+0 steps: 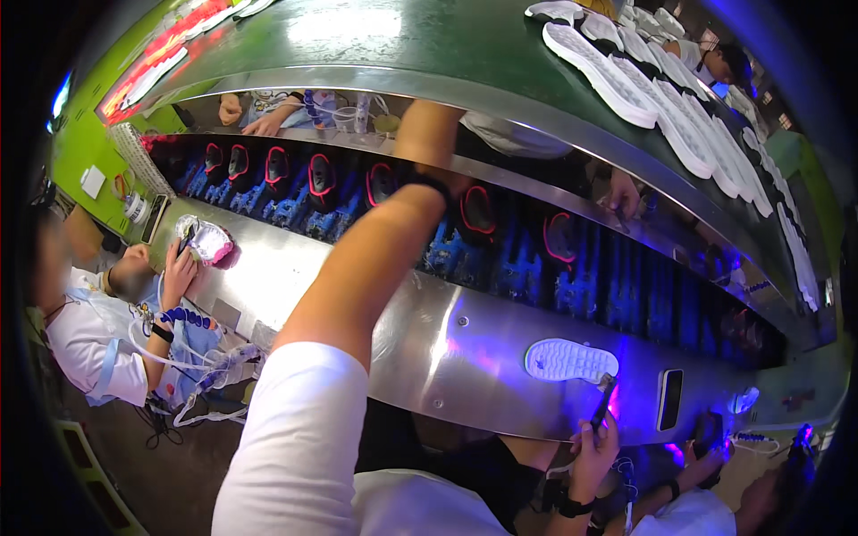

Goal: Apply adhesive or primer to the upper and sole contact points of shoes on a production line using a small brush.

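My left arm stretches forward across the metal bench to the dark slot under the upper shelf. My left hand [454,181] is mostly hidden at the steel edge, so its fingers do not show. Close by in the slot stand dark shoe uppers with red rims, one of them a red-rimmed upper [477,213]. Low on the right, my right hand [596,451] is closed round a slim black-handled tool [605,402] with a pale tube. The tool's tip is at the near right end of a white shoe sole [567,360] lying flat on the bench.
White soles [666,112] line the green upper shelf [429,49]. A phone [670,399] lies on the metal bench [483,393], right of the sole. At left, a co-worker's hand [180,268] works at a white-and-pink shoe part [211,241]. Another person sits at lower right.
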`<state>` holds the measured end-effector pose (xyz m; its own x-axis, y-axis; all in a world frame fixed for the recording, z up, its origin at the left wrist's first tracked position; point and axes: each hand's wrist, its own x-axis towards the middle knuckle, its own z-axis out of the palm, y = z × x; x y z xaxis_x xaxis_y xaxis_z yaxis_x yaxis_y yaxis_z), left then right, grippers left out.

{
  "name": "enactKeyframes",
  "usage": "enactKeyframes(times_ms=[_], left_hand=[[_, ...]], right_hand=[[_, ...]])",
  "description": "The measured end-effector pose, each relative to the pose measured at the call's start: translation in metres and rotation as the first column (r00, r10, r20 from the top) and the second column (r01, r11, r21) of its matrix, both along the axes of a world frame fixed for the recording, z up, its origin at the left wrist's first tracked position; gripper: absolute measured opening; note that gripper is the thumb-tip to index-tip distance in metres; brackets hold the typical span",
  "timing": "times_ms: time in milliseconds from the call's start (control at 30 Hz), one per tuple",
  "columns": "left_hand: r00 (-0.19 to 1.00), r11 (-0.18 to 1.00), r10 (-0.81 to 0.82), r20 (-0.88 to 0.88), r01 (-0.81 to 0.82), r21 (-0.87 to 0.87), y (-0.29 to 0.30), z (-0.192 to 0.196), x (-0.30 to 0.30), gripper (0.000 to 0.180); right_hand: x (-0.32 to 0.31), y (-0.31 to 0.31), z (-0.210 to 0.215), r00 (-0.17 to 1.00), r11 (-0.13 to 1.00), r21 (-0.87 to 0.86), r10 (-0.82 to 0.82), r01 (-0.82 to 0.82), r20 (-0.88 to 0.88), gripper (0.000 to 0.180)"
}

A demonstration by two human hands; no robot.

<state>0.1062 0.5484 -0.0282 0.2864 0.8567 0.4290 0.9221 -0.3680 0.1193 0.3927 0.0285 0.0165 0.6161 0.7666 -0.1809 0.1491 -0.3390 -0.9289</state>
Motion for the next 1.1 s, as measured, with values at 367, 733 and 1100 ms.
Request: enactKeyframes(times_ms=[367, 733, 1100], left_hand=[[0.982, 0.921, 0.172, 0.073, -0.134, -0.366, -0.034, 0.002, 0.008, 0.054], [0.959, 0.954, -0.236, 0.158, 0.260, -0.148, -0.046, 0.068, 0.200, 0.058], [0.463, 0.505, 0.376, 0.803, 0.624, -0.596, -0.137, 0.070, 0.125, 0.035]], right_hand=[[0.017, -0.002, 0.011, 0.970, 0.991, 0.107, 0.098, -0.075, -0.223, 0.040], [0.098, -0.005, 0.044, 0.948, 0.976, 0.219, 0.067, 0.003, -0.311, 0.048], [0.104, -0.050, 0.088, 0.932, 0.944, 0.329, 0.143, -0.027, -0.334, 0.049]])
